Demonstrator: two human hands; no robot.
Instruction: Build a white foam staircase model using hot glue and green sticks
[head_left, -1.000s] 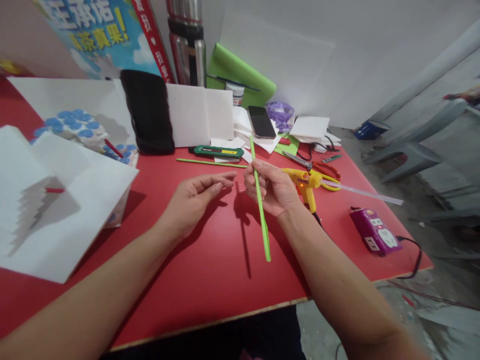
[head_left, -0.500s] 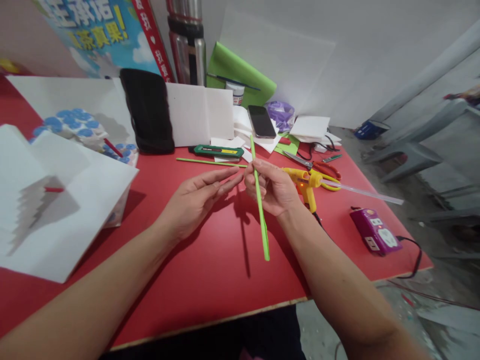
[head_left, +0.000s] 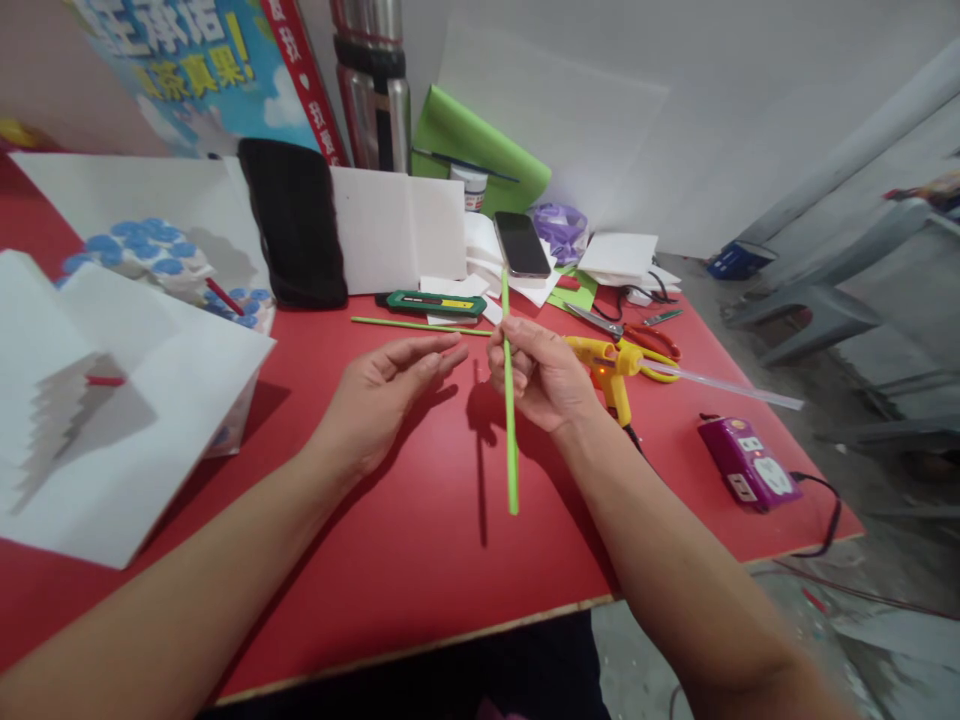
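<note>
Between thumb and fingers, my right hand (head_left: 544, 372) pinches a thin green strip (head_left: 511, 430), which points toward me above the red table (head_left: 420, 560). My left hand (head_left: 390, 395) is a little to the left, fingers extended and apart from the strip, holding nothing. Behind the hands a second thin green strip (head_left: 412, 325) lies flat, its right end close to my right fingers. Just beyond it is a green utility knife (head_left: 435, 304). A yellow glue gun (head_left: 616, 380) with a clear glue stick lies right of my right hand.
Orange-handled scissors (head_left: 652, 340) lie behind the glue gun. A purple power socket (head_left: 750, 465) sits near the right edge. White folded card (head_left: 172, 400) covers the left side. A phone (head_left: 523, 245), black case (head_left: 294, 225) and metal flask (head_left: 373, 100) are at the back.
My left hand has moved slightly left, away from my right hand. The near end of the held green strip has swung left, so the strip is more upright in view.
</note>
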